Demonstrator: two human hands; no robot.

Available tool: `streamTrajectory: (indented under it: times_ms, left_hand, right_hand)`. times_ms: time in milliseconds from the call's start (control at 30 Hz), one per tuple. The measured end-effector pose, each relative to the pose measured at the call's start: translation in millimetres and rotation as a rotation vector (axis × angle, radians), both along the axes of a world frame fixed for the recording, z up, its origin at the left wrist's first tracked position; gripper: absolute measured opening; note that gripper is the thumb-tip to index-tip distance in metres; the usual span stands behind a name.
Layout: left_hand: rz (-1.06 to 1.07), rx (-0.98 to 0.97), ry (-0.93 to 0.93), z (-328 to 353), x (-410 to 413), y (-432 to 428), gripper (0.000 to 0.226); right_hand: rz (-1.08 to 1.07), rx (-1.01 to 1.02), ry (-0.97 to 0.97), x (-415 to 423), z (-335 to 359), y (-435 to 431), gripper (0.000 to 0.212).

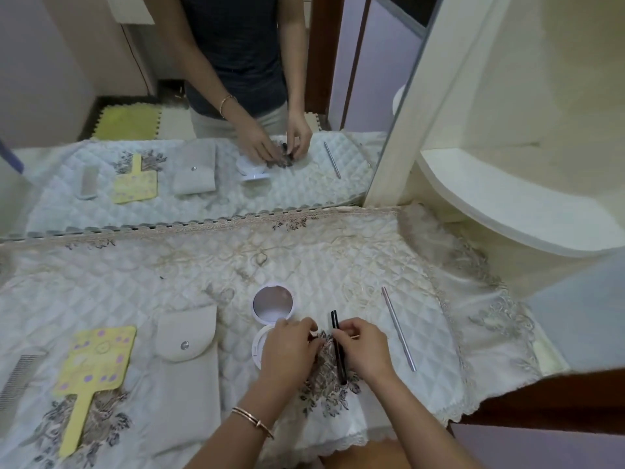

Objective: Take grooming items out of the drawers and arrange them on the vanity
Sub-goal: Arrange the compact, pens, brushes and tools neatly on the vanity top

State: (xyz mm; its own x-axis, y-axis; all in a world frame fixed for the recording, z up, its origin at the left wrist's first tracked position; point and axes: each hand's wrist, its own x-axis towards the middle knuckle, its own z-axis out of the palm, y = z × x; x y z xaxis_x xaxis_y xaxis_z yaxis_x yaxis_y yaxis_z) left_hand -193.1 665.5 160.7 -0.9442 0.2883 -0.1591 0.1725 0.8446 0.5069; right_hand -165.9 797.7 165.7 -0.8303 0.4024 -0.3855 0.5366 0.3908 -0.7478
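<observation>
A black slim tube [339, 346], like an eyeliner or mascara, lies on the quilted vanity cloth [203, 272] with my right hand [363, 350] pinching its middle. My left hand [287, 350] rests beside it, fingertips touching near the tube and partly covering an open white compact [272, 304] with a round mirror lid. To the left lie a beige snap pouch [186, 363], a yellow hand mirror [94, 370] and a grey comb [17, 377]. A thin silver pencil [398, 328] lies to the right.
A wall mirror [203, 96] stands behind the vanity and reflects the person and the items. A cream curved shelf [507, 204] juts out at the right. The vanity's dark wooden edge [541, 397] shows at the lower right.
</observation>
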Motion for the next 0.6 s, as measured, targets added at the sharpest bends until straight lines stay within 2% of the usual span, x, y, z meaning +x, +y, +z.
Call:
streamTrajectory:
  times_ms: [167, 233, 300, 400, 467, 533, 600]
  left_hand:
    - [-0.058, -0.074, 0.135, -12, -3, 0, 0.025]
    - [-0.065, -0.061, 0.170, -12, 0, -3, 0.017]
    - [-0.078, -0.059, 0.189, -13, 3, -6, 0.008]
    - [-0.084, -0.058, 0.214, -13, 4, -8, 0.016]
    - [-0.067, 0.010, 0.225, -12, 5, -11, 0.003]
    - [-0.047, 0.065, 0.213, -11, 6, -13, 0.022]
    - [-0.054, 0.093, 0.218, -9, 7, -17, 0.028]
  right_hand:
    - [0.087, 0.043, -0.020, -7, -9, -10, 0.023]
    - [0.099, 0.050, -0.007, -5, -6, -10, 0.026]
    - [0.064, 0.082, 0.019, -3, -2, -3, 0.026]
    - [-0.032, 0.210, 0.082, 0, 0, 25, 0.026]
    - [-0.092, 0.312, 0.058, -1, -6, 48, 0.027]
    - [-0.127, 0.373, -0.032, -3, -15, 64, 0.030]
    - [-0.168, 0.372, -0.082, -4, -22, 71, 0.030]
